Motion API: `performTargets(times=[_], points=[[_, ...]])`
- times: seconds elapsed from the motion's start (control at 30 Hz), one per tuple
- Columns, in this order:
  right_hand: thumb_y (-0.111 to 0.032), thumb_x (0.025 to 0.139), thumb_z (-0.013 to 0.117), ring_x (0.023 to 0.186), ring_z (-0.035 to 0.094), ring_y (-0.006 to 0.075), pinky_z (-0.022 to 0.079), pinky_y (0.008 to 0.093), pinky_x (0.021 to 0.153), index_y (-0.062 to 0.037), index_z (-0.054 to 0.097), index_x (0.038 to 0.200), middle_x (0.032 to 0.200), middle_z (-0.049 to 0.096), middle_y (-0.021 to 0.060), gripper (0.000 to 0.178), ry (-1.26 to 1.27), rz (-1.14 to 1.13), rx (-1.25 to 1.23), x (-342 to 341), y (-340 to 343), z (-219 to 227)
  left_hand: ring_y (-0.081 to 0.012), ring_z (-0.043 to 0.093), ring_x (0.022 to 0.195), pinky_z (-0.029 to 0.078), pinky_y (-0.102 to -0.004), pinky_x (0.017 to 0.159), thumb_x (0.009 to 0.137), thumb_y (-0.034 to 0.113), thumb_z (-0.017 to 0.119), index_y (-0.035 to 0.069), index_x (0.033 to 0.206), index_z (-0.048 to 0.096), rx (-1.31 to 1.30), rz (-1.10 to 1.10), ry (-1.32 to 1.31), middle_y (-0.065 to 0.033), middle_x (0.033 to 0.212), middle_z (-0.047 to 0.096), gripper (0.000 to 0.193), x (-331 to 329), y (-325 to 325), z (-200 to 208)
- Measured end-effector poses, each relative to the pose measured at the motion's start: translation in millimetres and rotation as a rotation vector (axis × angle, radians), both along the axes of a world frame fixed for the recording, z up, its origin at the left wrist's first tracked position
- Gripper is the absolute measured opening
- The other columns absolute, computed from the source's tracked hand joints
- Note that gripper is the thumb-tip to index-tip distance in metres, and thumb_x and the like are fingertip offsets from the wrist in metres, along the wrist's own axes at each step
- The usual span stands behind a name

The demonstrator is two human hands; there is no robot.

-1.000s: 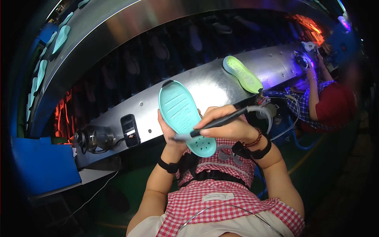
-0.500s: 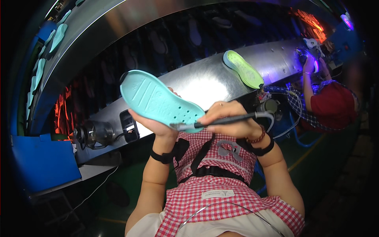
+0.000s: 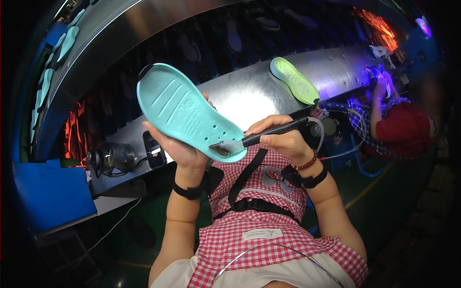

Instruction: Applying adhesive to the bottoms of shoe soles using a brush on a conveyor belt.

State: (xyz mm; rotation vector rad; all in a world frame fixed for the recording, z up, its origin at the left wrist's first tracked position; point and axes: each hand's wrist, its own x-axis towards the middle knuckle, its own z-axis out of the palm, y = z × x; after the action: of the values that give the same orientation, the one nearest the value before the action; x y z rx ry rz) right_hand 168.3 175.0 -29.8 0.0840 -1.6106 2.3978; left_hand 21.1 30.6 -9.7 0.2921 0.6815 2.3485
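Observation:
A turquoise shoe sole (image 3: 175,108) is held tilted up above my apron, its grooved, holed face toward me. My left hand (image 3: 180,150) grips it from beneath, with the thumb along the near edge and fingertips showing past the far edge. In my right hand (image 3: 290,143) is a black-handled brush (image 3: 276,131), gripped between thumb and fingers. Its dark-tipped bristles lie against the narrower, right end of the sole, beside the small holes. A clear tube (image 3: 317,128) runs from the back end of the handle.
On the metal ledge (image 3: 242,93) lies a yellow-green sole (image 3: 298,82). A glass pot (image 3: 117,158) and a black tray (image 3: 154,150) stand at left, near a blue box (image 3: 55,192). More turquoise soles (image 3: 44,86) line the far left. A co-worker (image 3: 406,120) sits at right under violet light.
The sole has risen slightly and shifted left, turning a little more upright. My right hand has moved slightly up, and the bristles have gone from the sole's near edge further onto its face.

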Motion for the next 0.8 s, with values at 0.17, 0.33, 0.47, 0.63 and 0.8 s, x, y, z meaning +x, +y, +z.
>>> performTargets(times=[0.17,0.33,0.47,0.63,0.8], points=[[0.0,0.078,0.06,0.089,0.06,0.017,0.049,0.0273,0.079,0.0036,0.059,0.096,0.096,0.063,0.0141,0.018,-0.079,-0.103,-0.261,0,-22,9,-0.0327,0.053,0.099,0.046,-0.0453,0.084,0.086,0.057,0.027,0.004,0.131,0.033,-0.025,-0.078,-0.24,-0.0233,0.115,0.049,0.07,39,6,-3],[0.002,0.073,0.064,0.074,0.061,0.0118,0.049,0.0215,0.067,0.0023,0.064,0.094,0.086,0.066,0.0118,0.02,-0.003,0.06,0.326,11,-5,40,-0.0331,0.058,0.092,0.05,-0.0453,0.077,0.089,0.047,0.029,0.0,0.126,0.039,-0.069,-0.365,-0.073,-0.0243,0.11,0.052,0.061,12,-14,-34],[0.001,0.073,0.066,0.079,0.064,0.0163,0.051,0.0257,0.071,0.0013,0.064,0.094,0.09,0.066,0.0129,0.021,-0.082,0.026,0.481,7,-6,39,-0.0224,0.06,0.09,0.052,-0.0344,0.077,0.088,0.035,0.04,-0.001,0.125,0.038,-0.221,-0.457,0.047,-0.0168,0.106,0.056,0.051,5,-14,-20],[-0.003,0.07,0.069,0.086,0.063,0.0239,0.051,0.0307,0.077,0.001,0.064,0.091,0.093,0.065,0.0144,0.021,0.153,0.285,0.574,11,9,52,-0.0215,0.059,0.091,0.05,-0.0325,0.079,0.086,0.032,0.043,-0.003,0.125,0.038,-0.248,-0.775,-0.002,-0.0171,0.106,0.055,0.052,-10,-20,-9],[-0.003,0.073,0.066,0.087,0.063,0.0225,0.05,0.0295,0.076,-0.0008,0.064,0.091,0.092,0.065,0.0133,0.019,0.135,0.306,0.617,4,15,54,-0.0204,0.055,0.099,0.042,-0.0299,0.088,0.084,0.032,0.051,-0.004,0.124,0.041,-0.582,-0.868,0.23,-0.0163,0.114,0.052,0.054,-4,-14,19]])
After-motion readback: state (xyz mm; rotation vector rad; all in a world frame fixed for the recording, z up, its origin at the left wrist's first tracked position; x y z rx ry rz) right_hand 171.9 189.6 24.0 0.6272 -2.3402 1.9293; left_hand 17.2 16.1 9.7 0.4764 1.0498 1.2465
